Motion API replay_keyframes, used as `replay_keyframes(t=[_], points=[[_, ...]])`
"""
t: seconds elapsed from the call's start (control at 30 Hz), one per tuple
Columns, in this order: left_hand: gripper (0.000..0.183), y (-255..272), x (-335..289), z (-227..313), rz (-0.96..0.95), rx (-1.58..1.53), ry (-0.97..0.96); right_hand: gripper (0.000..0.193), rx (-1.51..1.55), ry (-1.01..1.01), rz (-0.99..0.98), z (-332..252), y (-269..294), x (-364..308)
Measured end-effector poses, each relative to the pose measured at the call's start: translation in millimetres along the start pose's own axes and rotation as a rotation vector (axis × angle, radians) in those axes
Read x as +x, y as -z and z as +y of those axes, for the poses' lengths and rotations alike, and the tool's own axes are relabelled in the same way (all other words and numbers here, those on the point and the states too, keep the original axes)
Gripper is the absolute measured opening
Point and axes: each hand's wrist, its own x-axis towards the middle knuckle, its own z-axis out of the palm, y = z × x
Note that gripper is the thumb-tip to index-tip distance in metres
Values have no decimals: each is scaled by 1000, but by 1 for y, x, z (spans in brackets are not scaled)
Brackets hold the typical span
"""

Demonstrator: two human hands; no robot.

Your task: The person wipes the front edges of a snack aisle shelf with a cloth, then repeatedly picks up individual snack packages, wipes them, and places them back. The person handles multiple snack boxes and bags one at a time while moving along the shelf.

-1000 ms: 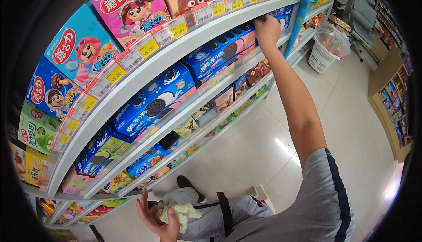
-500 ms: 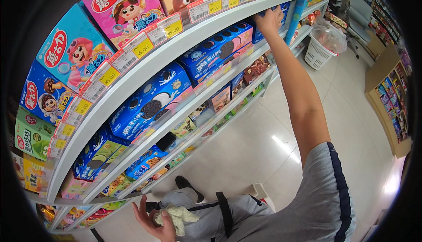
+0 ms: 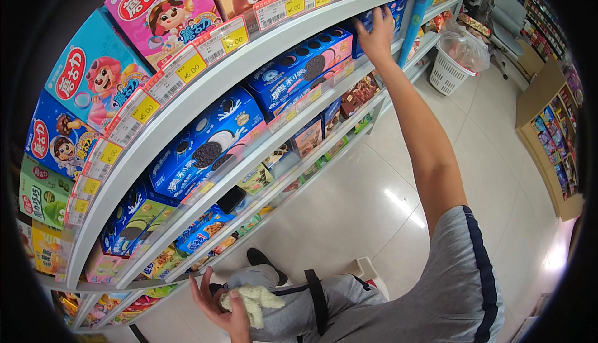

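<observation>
My right hand reaches far along the shelf, its fingers bent over the top of a blue cookie box near the shelf's end; the fingertips are partly hidden. Beside it on the same shelf stand a blue and pink cookie box and a large blue cookie box. Low in front of me, my left hand holds a crumpled pale yellow-green cloth between thumb and palm, with its other fingers spread.
Colourful snack boxes fill the shelf above, behind a curved rail of price tags. Lower shelves hold more snack packs. A white basket with a plastic bag stands past the shelf end. A cardboard display is at right.
My right hand has shifted a little to the left over the boxes, and more of its fingers show. The left hand still holds the cloth, and the view has moved slightly.
</observation>
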Motion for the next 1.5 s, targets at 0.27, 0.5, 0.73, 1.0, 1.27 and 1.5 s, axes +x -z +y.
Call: replay_keyframes(t=[0.27,0.5,0.73,1.0,1.27,1.5], points=[[82,-1,-1,1,6,-46,9,75,-295,180,-119,-10,34,-6],[81,0,-5,3,-4,-8,21,52,-506,576,-311,-7,45,20],[80,0,-8,-1,0,-18,53,52,-481,564,-307,-2,36,24],[80,-4,-8,0,-4,-78,77,45,-279,618,-230,11,26,20],[79,-7,-15,-8,-85,-135,31,57,-170,682,-230,27,15,24],[77,-15,-13,-10,-95,-305,131,45,-285,740,-184,35,17,26]])
